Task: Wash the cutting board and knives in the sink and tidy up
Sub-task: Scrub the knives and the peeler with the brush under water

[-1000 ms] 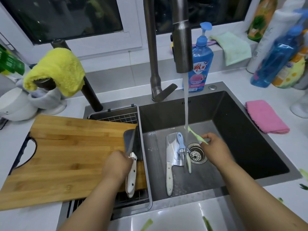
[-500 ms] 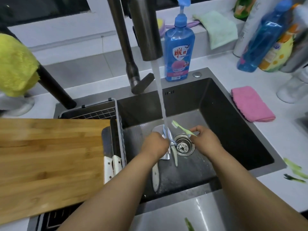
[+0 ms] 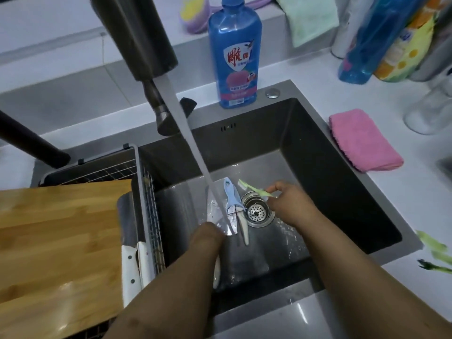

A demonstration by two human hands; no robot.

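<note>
while water runs:
steel cleaver [image 3: 221, 214]: lengthwise in dark sink [image 3: 342, 192], white handle toward viewer
left hand [image 3: 208, 237]: on cleaver, fingers hidden, grip unclear
right hand [image 3: 287, 204]: pinching green toothbrush [image 3: 254, 189]

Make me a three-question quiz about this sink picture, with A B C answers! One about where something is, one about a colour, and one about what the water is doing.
1. Where is the pink cloth?
A. In the sink
B. On the counter right of the sink
C. On the cutting board

2. What colour is the soap bottle behind the sink?
A. Blue
B. Red
C. Black

3. What is the tap doing?
A. It is off
B. It is dripping
C. It is running a steady stream

Answers: 1 B, the cloth lies on the white counter beside the sink's right rim. 2 A, the bottle is blue with a pink label. 3 C, a stream of water falls onto the knife blade in the sink.
</note>
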